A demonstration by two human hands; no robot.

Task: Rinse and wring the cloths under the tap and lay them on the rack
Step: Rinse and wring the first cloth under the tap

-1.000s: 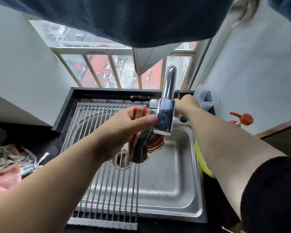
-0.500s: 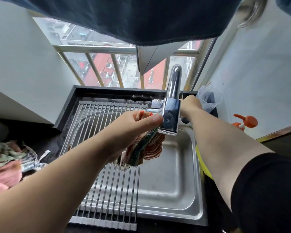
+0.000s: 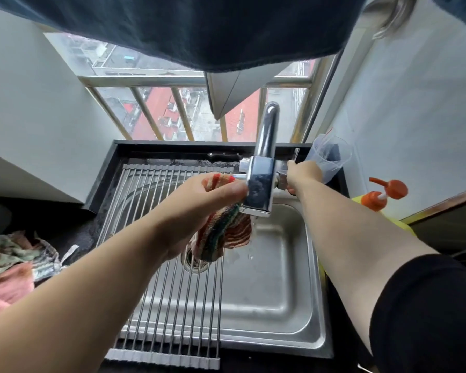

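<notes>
Striped cloth [image 3: 226,232] hangs bunched from the left hand [image 3: 199,208], whose thumb and fingers pinch its top. It hangs over the sink [image 3: 280,305], at 3 o'clock of the rack [image 3: 172,292]. The tap [image 3: 261,184] spout sits just above it. At 1 o'clock, the right hand [image 3: 304,173] curls round the tap lever [image 3: 281,181].

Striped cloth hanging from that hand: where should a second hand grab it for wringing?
Likely the dangling lower end of the striped cloth, coming from the right over the open sink: the left hand grips its top, and the rack lies to its left.
</notes>
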